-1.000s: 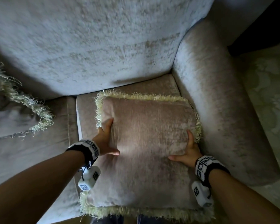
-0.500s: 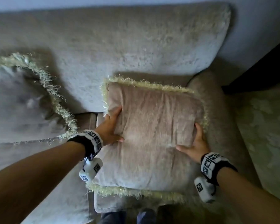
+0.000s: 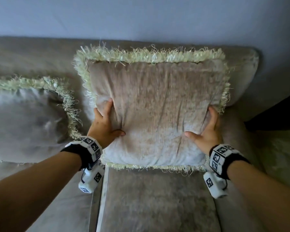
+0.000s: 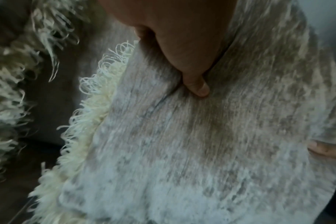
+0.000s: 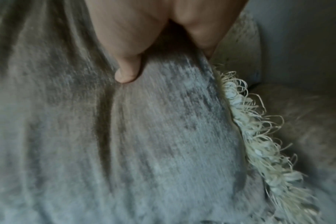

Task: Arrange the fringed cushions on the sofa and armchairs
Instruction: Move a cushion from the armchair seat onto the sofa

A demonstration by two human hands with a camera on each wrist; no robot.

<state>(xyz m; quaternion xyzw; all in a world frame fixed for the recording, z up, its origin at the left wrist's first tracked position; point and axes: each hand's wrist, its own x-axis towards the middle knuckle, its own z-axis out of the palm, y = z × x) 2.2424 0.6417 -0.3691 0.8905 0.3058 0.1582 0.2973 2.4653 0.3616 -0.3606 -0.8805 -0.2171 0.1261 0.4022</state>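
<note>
Slumping forward is judged the likeliest fault: the fringed cushion (image 3: 151, 113) is soft and stands steeply tilted against the sofa backrest (image 3: 40, 54), so if it is let go before its lower edge is bedded on the seat cushion (image 3: 157, 201), it may be tipped face-down or slid toward the seat front. A crooked set is also possible, since uneven pressure from the two sides could leave it skewed against the armrest (image 3: 238, 131). Deep creases are pressed into the velvet face at both thumbs, and dents may be left if the filling is not plumped afterwards.

The cushion is held between the hands, upright at the right end of the sofa, with its top fringe reaching up near the top of the backrest and its lower fringe just above the seat; whether that fringe touches the seat cannot be told. The left hand (image 3: 104, 123) is clamped on the left edge, thumb (image 4: 197, 86) dug into the front face, fingers wrapped behind. The right hand (image 3: 206, 129) grips the right edge likewise, its thumb (image 5: 126, 71) pressed into the fabric. A second fringed cushion (image 3: 27, 121) lies further left against the backrest, just beside the held one.
</note>
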